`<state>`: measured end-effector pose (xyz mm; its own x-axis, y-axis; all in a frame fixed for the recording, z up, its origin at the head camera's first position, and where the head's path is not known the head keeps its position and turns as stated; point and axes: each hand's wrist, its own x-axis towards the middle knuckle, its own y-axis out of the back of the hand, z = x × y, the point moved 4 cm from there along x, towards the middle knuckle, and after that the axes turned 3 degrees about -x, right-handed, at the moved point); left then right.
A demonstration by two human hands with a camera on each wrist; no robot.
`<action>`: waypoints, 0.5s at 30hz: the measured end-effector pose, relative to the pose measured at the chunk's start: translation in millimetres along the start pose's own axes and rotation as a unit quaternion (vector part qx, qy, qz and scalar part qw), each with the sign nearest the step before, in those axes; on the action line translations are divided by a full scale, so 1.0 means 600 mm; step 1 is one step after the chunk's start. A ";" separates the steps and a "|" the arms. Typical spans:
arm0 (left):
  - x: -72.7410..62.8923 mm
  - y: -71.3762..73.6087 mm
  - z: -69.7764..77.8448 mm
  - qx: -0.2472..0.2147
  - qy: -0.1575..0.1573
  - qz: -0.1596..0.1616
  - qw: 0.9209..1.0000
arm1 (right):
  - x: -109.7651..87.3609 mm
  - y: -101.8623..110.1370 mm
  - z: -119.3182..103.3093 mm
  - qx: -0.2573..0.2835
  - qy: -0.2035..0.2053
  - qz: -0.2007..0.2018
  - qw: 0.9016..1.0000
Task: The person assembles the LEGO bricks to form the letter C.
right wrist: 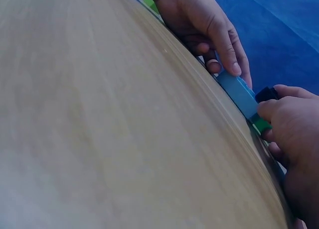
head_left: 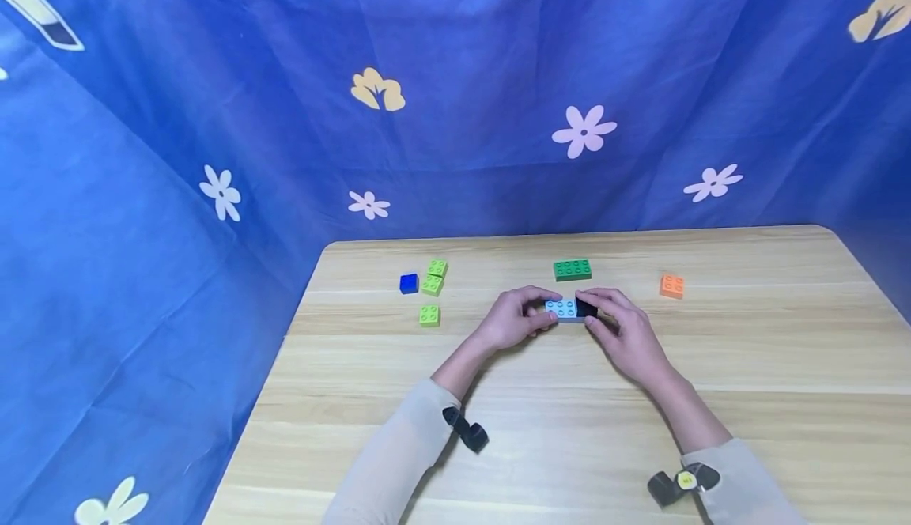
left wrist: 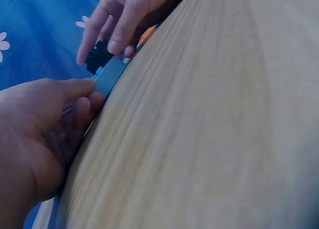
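Note:
A light blue toy brick with studs on top lies lengthwise on the wooden table. My left hand grips its left end between thumb and fingers. At the other end my right hand pinches a black brick. In the left wrist view, the black brick sits at the top of the light blue brick, slightly tilted. The right wrist view shows the right fingers around the black brick, partly hiding it.
Behind the hands lies a long green brick. An orange brick is off to the right. On the left are a dark blue brick and several lime bricks. A blue patterned cloth hangs behind the table.

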<state>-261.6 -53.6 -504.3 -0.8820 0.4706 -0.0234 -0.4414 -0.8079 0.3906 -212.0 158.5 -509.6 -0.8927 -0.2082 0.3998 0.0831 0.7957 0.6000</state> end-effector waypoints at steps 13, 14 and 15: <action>-0.019 0.022 -0.001 -0.090 0.022 -0.010 0.996 | -0.004 0.001 0.010 0.011 0.007 0.004 1.000; -0.025 0.031 0.002 -0.075 0.022 -0.017 0.997 | -0.004 0.001 0.008 0.011 0.007 0.004 1.000; -0.031 0.042 0.006 -0.054 0.019 -0.028 0.998 | -0.003 0.001 0.007 0.012 0.006 0.004 1.000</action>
<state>-255.5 -81.7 -490.8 -0.8603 0.5037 -0.0782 -0.5034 -0.8154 0.2859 -212.1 161.8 -513.0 -0.8863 -0.2087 0.4134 0.0800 0.8103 0.5805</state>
